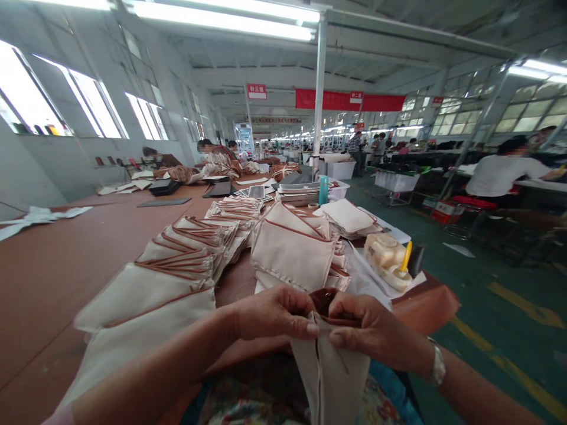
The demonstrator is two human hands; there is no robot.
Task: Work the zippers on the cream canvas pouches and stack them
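Fabric piece [339,383] held over a lap at the near edge of a crowded table [48,289]

Stacks of pale, brown-trimmed pieces crowd the surface beyond the hands. A long fanned row [153,301] spreads from the near left toward the middle, passing behind the left forearm. Just beyond the fingers, a heaped pile [292,251] blocks the middle, and a flatter stack [348,215] lies farther to the right. White strips [42,217] rest at the far left; dark flat panels [217,189] lie farther back. A metal post [319,88] rises behind the stacks. On the right, past the green floor [500,265], a co-worker in a white shirt [500,168] sits on a red-topped stool.

Near the table's right corner, a plastic-wrapped bundle [383,251] of pale contents sits beside a round, light-coloured roll or dish [397,277], with a yellow tool [406,257] standing at it and a dark cup-like object [417,260] alongside. A teal cylinder [323,190] stands upright before a white bin [339,190]. Farther right, a white basket [396,182] on a stand carries dark and green items.

The left hand [283,314] and right hand [367,324] each pinch the fabric piece at its upper edge, thumbs and fingers closed on the cloth, brown material showing between them.
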